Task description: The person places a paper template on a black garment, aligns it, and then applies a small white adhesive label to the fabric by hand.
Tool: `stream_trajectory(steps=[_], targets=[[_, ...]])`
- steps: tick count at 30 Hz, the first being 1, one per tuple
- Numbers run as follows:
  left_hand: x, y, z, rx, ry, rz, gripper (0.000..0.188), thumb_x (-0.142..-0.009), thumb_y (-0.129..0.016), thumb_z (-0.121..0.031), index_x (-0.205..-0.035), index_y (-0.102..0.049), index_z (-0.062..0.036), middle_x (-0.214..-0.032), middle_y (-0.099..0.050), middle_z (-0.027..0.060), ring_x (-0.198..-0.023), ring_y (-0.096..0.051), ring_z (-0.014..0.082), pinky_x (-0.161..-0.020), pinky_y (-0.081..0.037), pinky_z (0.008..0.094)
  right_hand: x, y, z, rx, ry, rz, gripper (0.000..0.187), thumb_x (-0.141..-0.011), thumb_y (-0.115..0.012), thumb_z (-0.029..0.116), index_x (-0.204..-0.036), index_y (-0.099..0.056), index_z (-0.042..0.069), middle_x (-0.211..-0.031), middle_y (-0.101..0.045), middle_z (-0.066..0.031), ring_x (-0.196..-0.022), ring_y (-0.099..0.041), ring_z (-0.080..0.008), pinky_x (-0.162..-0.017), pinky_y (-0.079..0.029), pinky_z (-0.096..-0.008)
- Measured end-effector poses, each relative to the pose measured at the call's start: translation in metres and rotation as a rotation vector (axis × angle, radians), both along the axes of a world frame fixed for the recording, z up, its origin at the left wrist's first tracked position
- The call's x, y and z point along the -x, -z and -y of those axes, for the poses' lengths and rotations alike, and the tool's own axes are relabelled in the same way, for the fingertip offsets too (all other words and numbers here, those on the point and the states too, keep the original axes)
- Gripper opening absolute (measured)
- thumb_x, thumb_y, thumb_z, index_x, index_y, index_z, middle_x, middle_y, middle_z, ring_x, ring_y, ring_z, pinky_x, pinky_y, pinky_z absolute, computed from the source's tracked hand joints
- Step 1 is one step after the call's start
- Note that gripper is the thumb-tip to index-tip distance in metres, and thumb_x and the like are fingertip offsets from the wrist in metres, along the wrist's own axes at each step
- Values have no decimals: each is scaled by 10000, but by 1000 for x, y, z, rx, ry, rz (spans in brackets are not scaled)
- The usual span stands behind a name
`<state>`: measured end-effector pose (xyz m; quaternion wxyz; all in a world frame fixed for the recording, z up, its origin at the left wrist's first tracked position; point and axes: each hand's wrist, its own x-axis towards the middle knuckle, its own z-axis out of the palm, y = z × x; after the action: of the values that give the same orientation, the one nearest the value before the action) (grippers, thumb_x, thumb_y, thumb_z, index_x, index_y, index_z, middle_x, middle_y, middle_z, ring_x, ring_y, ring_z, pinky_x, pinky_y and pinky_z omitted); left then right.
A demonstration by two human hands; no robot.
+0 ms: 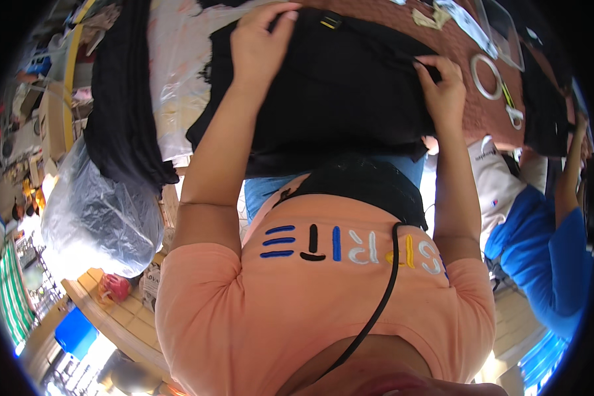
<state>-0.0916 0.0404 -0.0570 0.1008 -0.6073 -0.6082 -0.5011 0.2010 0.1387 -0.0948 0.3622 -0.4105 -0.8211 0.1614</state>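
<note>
The black cloth (343, 86) lies spread on the desk (492, 125) between both hands, its right edge pinched by the right hand (444, 92), while the left hand (263, 43) curls at its upper-left edge, grip unclear.

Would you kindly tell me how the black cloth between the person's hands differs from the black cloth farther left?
The spread black cloth lies broad and mostly flat, while the long black cloth runs as a narrow, rippled strip. The left hand and right hand are at the spread black cloth; neither is at the long black cloth. Both look black.
</note>
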Motion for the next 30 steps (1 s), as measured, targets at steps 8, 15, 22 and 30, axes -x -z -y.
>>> stream_trajectory(steps=[8,15,22,30], targets=[[114,26,27,287,-240,-92,236,-882,-781,-301,-1059,-801,-147,-1073,-763,99,-1033,-698,301,-939,-532,390,8,-5,2,97,55,-3,119,-862,-789,155,-974,-770,119,-997,-727,-63,-1040,-652,-270,-927,-513,-373],[88,9,36,328,-146,-213,208,-833,-830,-182,-992,-765,-65,-1013,-749,110,-1089,-688,292,-944,-540,364,3,-2,0,93,87,-6,118,-867,-790,156,-976,-769,114,-997,-731,-65,-1027,-656,-265,-915,-517,-371],[51,0,74,376,-29,107,170,-861,-798,-119,-1018,-764,-62,-1060,-739,77,-993,-719,234,-875,-551,334,5,-4,1,85,87,17,127,-868,-793,148,-988,-770,116,-1001,-733,-70,-1011,-662,-261,-909,-520,-365],[47,26,58,528,-218,77,238,-877,-799,-220,-1091,-789,-116,-1094,-743,54,-910,-709,207,-833,-553,309,7,-1,-1,74,90,16,125,-871,-792,160,-986,-769,119,-1019,-733,-66,-1020,-660,-257,-914,-520,-369]])
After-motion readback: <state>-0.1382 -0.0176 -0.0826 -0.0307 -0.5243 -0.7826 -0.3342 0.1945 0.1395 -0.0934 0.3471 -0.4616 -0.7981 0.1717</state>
